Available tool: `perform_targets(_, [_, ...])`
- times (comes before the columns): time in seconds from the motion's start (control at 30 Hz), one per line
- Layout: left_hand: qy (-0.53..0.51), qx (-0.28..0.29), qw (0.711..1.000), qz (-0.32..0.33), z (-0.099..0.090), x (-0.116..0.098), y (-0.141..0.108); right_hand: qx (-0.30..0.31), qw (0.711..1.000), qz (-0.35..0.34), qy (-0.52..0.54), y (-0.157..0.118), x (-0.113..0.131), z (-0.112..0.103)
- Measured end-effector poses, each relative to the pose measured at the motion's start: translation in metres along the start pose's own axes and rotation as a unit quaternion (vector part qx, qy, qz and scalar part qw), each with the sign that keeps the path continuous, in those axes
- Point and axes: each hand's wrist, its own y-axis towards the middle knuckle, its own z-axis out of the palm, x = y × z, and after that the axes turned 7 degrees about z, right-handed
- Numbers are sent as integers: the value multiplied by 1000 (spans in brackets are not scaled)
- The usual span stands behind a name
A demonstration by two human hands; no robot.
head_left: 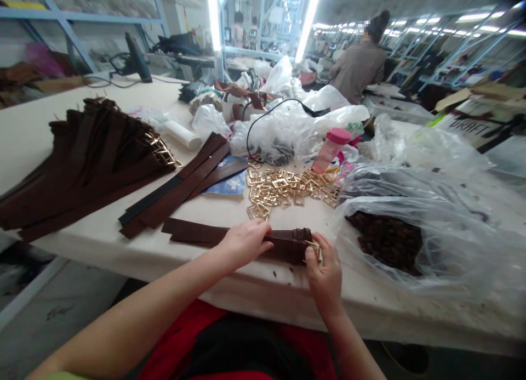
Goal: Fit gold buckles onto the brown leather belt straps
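Note:
Several dark brown leather straps [201, 233] lie side by side near the table's front edge. My left hand [246, 242] is closed on a strap, fingers and thumb pinching its upper side. At the straps' right end, my right hand [325, 267] grips a gold buckle [313, 248] between thumb and fingers. Loose gold buckles [283, 185] are heaped just beyond my hands. To the right, an open clear plastic bag [447, 248] holds small dark brown pieces [390, 240].
A large fanned stack of brown straps with buckles [94, 149] covers the table's left side. More straps [176, 188] lie across a blue booklet [230, 180]. A pink-lidded jar [331, 149] and crumpled plastic bags [283, 122] stand behind the buckles. A person [359, 62] is farther back.

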Motion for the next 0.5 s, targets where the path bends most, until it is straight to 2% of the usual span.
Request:
perform_targets(0.1, [39,12,999,16,20,7,13,16,999,17,-41,2,-18,7])
perform_targets(0.17, [52,25,998,21,25,10,15,31,998,18,-42,-2,-24,11])
perform_targets(0.3, [82,51,995,11,21,9,11,26,999,-10,-45,-11,-31,12])
perform_targets(0.5, [106,159,980,-48,19,9,14,9,994,-82,-71,-9,-57,20])
